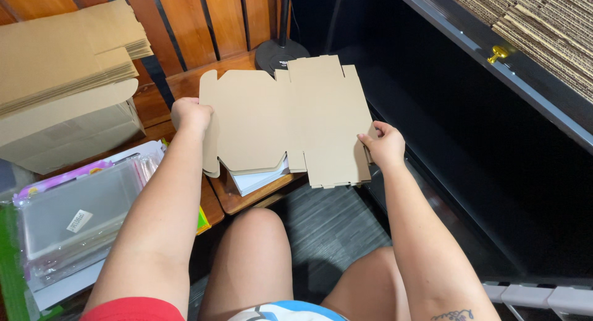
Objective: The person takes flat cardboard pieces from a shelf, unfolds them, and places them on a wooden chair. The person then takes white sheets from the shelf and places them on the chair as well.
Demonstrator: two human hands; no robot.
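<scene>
I hold a flat, unfolded brown cardboard box blank (290, 120) out in front of me, above my knees. My left hand (191, 114) grips its left edge, where a side flap bends down. My right hand (384, 145) pinches the right edge near the lower corner. The blank lies nearly level, with its tabs and cut slots showing along the near edge. Under it sit a white flat item (262, 178) and another brown blank on a small wooden surface (244, 200).
A stack of flat cardboard blanks (68, 49) rests on a box at the left. Clear plastic bags (80, 213) lie at the lower left. A black stand base (281, 51) is behind the blank. A dark cabinet (494, 142) fills the right side, with corrugated sheets (543, 25) on top.
</scene>
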